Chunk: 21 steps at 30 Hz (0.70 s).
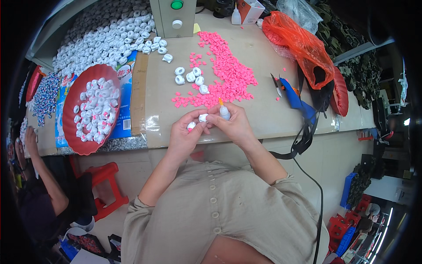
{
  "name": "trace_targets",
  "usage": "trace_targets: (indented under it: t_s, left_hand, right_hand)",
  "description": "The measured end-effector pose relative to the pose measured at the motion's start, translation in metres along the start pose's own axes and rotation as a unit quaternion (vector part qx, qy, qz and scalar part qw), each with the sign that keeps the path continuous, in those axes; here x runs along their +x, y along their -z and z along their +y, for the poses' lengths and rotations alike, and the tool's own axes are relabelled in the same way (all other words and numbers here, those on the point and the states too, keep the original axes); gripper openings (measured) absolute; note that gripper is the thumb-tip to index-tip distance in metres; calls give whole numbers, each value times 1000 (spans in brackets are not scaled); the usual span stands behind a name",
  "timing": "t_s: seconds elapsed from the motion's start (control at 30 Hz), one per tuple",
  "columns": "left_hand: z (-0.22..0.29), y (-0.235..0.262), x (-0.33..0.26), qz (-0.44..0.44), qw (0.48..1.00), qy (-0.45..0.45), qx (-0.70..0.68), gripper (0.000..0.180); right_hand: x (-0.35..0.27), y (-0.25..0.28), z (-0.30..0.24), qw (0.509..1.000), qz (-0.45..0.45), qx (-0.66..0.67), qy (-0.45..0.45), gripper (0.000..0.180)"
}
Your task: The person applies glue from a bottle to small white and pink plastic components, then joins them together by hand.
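While the left hand (184,132) pinches a small white piece (202,117) at the table's near edge (263,132), I note the right hand (233,125) closed around a small glue bottle (223,111), nozzle up. Progress, as I judge it: a red tray (70,127) is filled with white pieces, yet a large white heap (101,39) and a spread of pink pellets (228,75) remain. Bare tabletop lies just left of the hands; scissors (277,86) and an orange bag (303,44) crowd the right.
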<state>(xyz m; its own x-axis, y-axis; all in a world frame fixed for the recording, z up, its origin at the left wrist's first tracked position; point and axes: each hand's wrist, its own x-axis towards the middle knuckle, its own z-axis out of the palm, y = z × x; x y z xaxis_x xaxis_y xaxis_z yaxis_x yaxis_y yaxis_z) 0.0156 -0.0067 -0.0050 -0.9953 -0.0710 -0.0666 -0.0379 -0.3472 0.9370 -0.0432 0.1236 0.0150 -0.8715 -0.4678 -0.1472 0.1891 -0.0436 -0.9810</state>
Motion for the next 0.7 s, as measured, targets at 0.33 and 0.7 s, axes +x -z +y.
trace_targets:
  t_s: [0.33,0.7]
  left_hand:
    - [1,-4,4,35,998,20,-48,25]
    - [-1,-4,6,53,997,35,-45,22]
  right_hand:
    - [1,-2,2,999,25,-31,24,13]
    - [-1,-4,0,998,33,-51,2,10]
